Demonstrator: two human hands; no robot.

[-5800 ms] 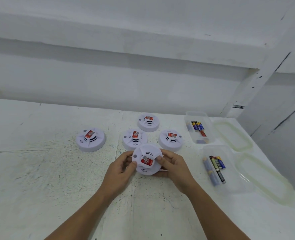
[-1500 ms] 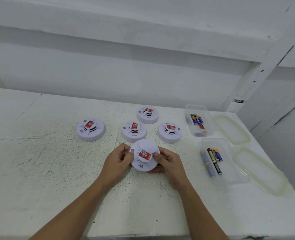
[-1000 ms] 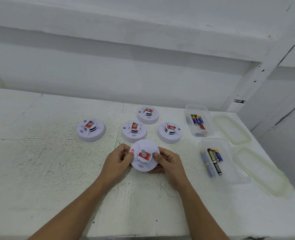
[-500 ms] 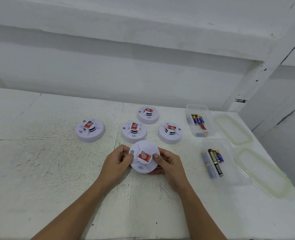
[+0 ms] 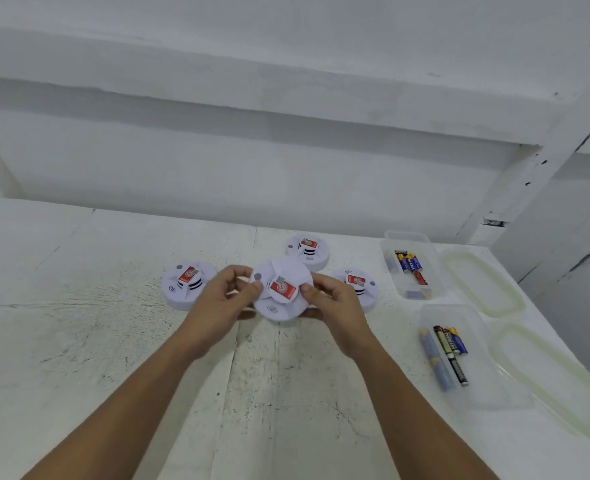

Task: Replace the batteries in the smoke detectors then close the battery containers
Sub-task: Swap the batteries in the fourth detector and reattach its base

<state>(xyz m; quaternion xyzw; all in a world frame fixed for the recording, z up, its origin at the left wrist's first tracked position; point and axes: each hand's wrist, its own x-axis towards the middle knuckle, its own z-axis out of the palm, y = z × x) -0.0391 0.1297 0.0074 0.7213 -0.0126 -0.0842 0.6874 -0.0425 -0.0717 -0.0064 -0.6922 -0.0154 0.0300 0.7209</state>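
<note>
White table (image 5: 79, 341), one smoke detector (image 5: 286, 270) held just above it.
Left hand (image 5: 222, 303) and right hand (image 5: 333, 304) grip its opposite edges, likely for turning it over; battery tub (image 5: 487, 393) open alongside.

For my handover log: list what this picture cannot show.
- Head view: underside of the held round white plastic smoke detector, turned away, behind left hand and right hand.
- Head view: labels on batteries in the far clear plastic container, too small.
- Head view: rightmost white detector, partly behind right hand.
</note>
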